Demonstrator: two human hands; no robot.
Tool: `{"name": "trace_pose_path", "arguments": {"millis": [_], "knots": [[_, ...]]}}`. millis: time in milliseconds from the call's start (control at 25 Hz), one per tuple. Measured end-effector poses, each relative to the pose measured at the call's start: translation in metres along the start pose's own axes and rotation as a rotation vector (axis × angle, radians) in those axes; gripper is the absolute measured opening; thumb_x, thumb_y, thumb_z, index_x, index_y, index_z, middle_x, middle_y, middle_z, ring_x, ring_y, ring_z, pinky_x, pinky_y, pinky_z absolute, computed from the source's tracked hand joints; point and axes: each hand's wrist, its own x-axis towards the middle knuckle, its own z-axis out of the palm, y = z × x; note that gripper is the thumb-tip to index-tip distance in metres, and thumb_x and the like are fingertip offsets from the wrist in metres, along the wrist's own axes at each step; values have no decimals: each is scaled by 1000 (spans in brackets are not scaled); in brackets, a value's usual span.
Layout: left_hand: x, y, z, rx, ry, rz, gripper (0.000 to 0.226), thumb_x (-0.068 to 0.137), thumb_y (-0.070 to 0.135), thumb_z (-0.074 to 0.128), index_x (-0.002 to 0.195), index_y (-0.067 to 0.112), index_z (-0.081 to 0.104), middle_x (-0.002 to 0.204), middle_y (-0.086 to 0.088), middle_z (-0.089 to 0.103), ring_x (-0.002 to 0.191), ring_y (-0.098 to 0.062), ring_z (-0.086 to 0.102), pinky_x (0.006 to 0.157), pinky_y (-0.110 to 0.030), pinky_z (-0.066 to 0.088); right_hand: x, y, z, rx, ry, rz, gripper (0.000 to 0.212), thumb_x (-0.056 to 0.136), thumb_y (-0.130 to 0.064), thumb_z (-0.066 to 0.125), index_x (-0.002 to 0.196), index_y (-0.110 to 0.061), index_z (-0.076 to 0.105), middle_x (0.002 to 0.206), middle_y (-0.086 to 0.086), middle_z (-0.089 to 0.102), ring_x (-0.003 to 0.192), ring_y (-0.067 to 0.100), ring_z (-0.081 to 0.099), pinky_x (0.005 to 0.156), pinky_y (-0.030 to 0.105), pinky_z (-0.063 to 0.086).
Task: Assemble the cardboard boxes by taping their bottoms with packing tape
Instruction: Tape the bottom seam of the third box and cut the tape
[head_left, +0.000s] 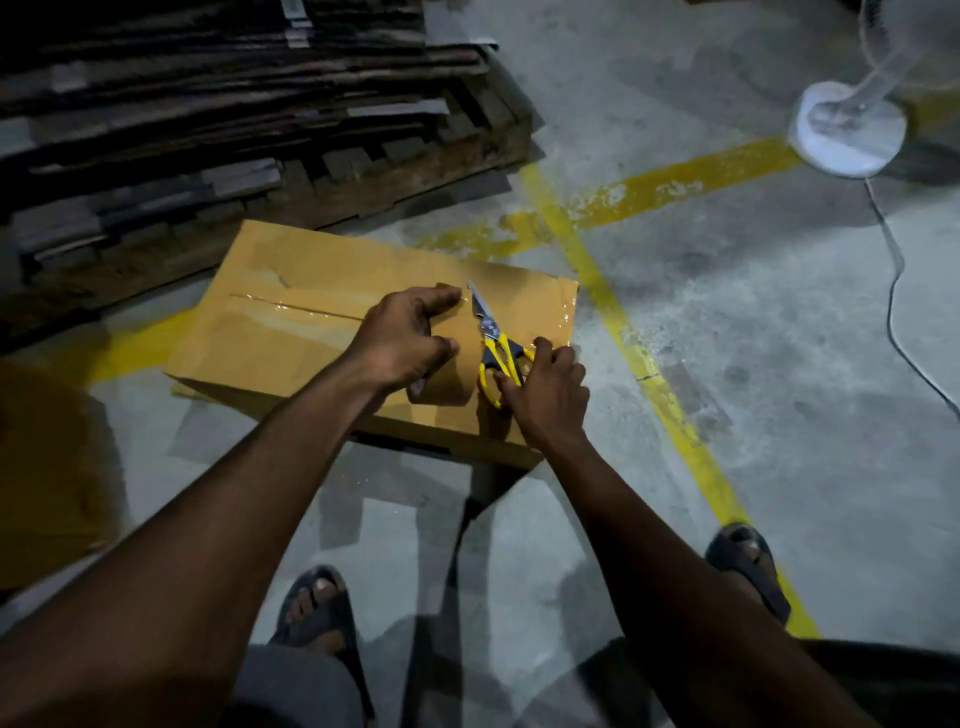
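Observation:
A brown cardboard box (291, 332) lies bottom up on the concrete floor, with clear tape shining along its centre seam. My left hand (410, 338) rests on the box and holds a brown tape roll (441, 387), mostly hidden under the palm. My right hand (545, 395) grips the yellow handles of a pair of scissors (491, 338). The blades point away from me, just right of my left fingers, at the stretched tape.
A pallet stacked with flat cardboard (234, 114) stands behind the box. More cardboard (47, 457) lies at the left. A white fan base (847, 130) with its cable (893, 291) is at the upper right. Yellow floor lines (660, 384) cross the floor. My sandalled feet are below.

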Motion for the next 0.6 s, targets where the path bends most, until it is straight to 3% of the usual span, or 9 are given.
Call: {"name": "trace_pose_path", "arguments": {"millis": [80, 160, 240, 440, 600], "knots": [[0, 3, -1, -123, 14, -22, 58, 81, -3, 69, 131, 25, 60, 133, 10, 54, 116, -18, 56, 88, -43, 56, 7, -16, 5, -127, -42, -53, 67, 84, -59, 61, 134, -18, 41, 127, 15, 44, 116, 39, 45, 87, 47, 45], [-1, 9, -3, -225, 20, -47, 57, 84, -6, 64, 130, 27, 60, 131, 12, 51, 111, -21, 56, 84, -48, 57, 12, -23, 4, -176, -74, -66, 62, 87, -49, 61, 134, -15, 42, 129, 17, 44, 117, 41, 45, 90, 48, 45], [-3, 13, -5, -277, 7, -37, 57, 86, -8, 61, 131, 28, 58, 138, 11, 46, 110, -21, 54, 78, -45, 58, 17, -23, 1, -166, -120, -42, 53, 92, -38, 56, 136, -12, 41, 134, 18, 40, 122, 42, 41, 94, 50, 43], [-6, 17, -4, -262, -50, -10, 60, 86, -7, 62, 134, 28, 54, 142, 13, 39, 120, -23, 47, 71, -36, 57, 24, -8, -21, -80, -163, -17, 51, 88, -46, 55, 130, -19, 43, 135, 15, 33, 123, 42, 34, 95, 58, 39], [-14, 9, -2, -100, -113, -17, 62, 84, -5, 65, 135, 28, 54, 148, 8, 37, 127, -23, 44, 70, -29, 56, 17, 16, -68, 61, -162, -111, 51, 81, -43, 65, 127, -26, 51, 129, 8, 38, 117, 38, 38, 90, 52, 45]]}}
